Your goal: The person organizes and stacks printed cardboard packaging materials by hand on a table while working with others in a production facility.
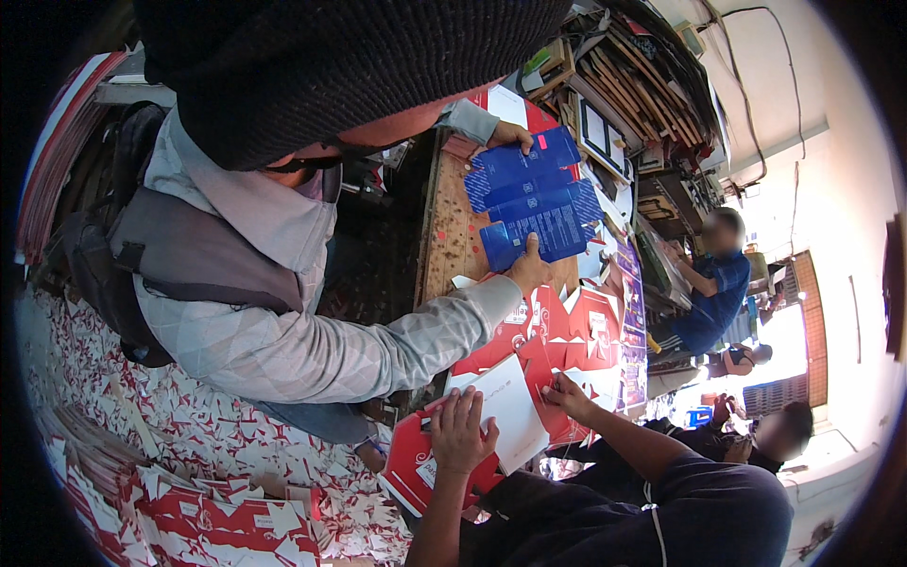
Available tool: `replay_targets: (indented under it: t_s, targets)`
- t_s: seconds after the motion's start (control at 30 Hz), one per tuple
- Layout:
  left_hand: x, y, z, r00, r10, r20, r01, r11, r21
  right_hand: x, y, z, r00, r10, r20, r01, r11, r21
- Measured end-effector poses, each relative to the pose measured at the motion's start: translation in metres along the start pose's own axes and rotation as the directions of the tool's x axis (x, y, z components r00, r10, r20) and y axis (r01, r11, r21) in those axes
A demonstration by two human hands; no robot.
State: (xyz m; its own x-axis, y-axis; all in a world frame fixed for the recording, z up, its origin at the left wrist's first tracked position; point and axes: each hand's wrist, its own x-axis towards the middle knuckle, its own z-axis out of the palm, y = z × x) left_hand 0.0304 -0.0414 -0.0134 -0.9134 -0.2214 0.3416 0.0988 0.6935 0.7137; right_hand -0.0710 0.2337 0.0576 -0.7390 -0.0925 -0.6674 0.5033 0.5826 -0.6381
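A flat, die-cut blue carton blank [529, 194] with white print and jagged flaps is held up over a worn wooden table [444, 213]. My left hand [511, 138] grips its upper edge, near a small pink patch. My right hand [531, 267], at the end of a grey sleeve, has its thumb over the lowest panel, and its fingers are partly hidden behind the sheet. Just below that hand lie overlapping red and white printed carton blanks [586, 331].
A dark-shirted person's hands [458, 432] rest on a white card [513, 411] and red blanks close by. Boards and frames [624, 94] crowd a shelf. A person in blue [718, 293] works farther off. Paper scraps [104, 364] cover the floor, beside stacked red-white sheets [227, 515].
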Motion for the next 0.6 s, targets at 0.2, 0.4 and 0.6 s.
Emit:
replay_targets:
  t_s: [0.2,0.4,0.6]
  targets:
    - [0.0,-0.001,0.002,1.0,0.003,-0.001,-0.003,1.0,0.004,0.002,0.003,-0.001,1.0,0.001,-0.004,-0.001,1.0,-0.025]
    - [0.0,-0.001,0.001,1.0,0.0,-0.003,0.0,1.0,0.018,0.003,0.007,-0.003,0.999,0.027,-0.02,-0.028,0.999,-0.039]
    - [-0.001,-0.001,0.002,1.0,0.003,-0.008,-0.003,1.0,0.02,0.001,0.0,0.0,1.0,0.012,-0.009,-0.013,0.999,-0.047]
